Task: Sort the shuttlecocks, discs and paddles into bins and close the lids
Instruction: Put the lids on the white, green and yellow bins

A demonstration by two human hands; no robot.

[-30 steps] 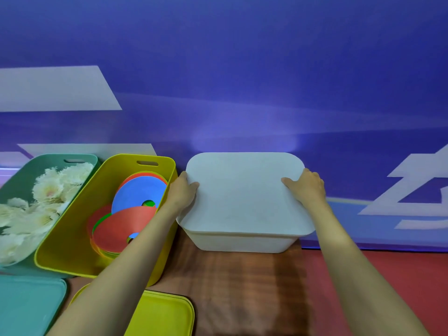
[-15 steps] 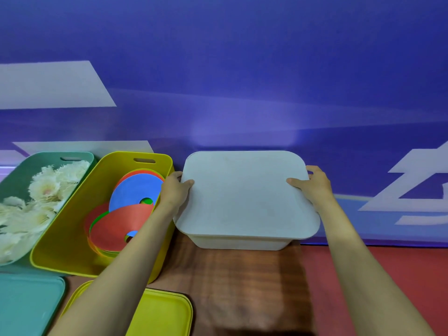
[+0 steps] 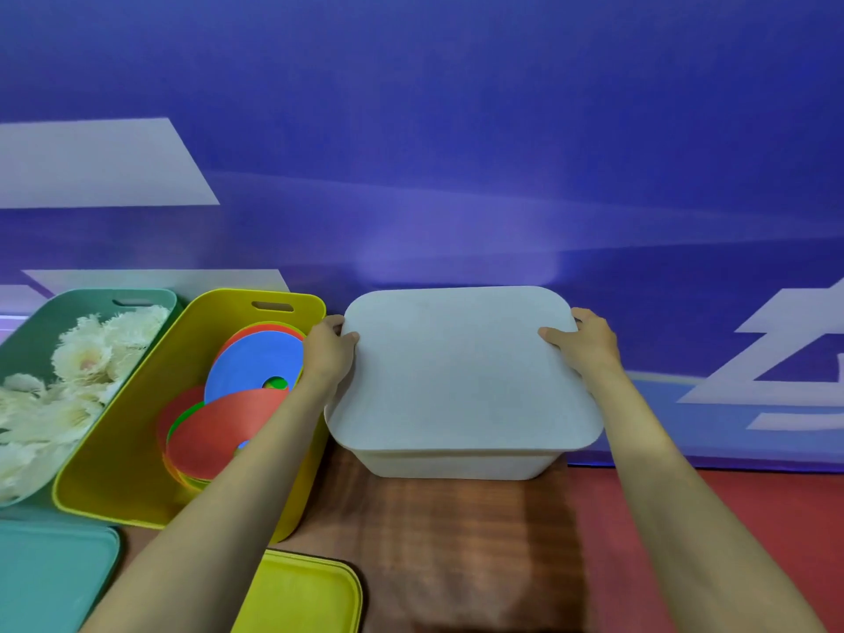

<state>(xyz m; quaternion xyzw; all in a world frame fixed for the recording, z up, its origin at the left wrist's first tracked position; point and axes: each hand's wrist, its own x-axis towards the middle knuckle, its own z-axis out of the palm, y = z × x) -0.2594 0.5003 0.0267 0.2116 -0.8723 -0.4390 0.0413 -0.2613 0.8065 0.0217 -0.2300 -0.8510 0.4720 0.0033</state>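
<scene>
The white bin stood on the wooden table, hard against the blue wall behind it. The white lid lay on top of the white bin and covered its whole opening, its front edge overhanging the bin's front wall. Whether it was fully seated could not be told.

The left grip held the lid at its far left corner, thumb on top and fingers curled round the edge. The right grip held the far right corner in the same way, thumb on the lid's upper face and fingers wrapped over the rim.

Just left of the white bin, touching it or nearly so, stood the open yellow bin, which held the discs: a blue disc leaning at the back and a red disc in front of it, with green and orange edges showing beneath. Further left of the white bin stood the open green bin, filled with white shuttlecocks.

Nearer the person than the white bin and to its left, the yellow lid lay flat on the table, and the teal lid lay further left again. To the right of the white bin, a red surface adjoined the table.
</scene>
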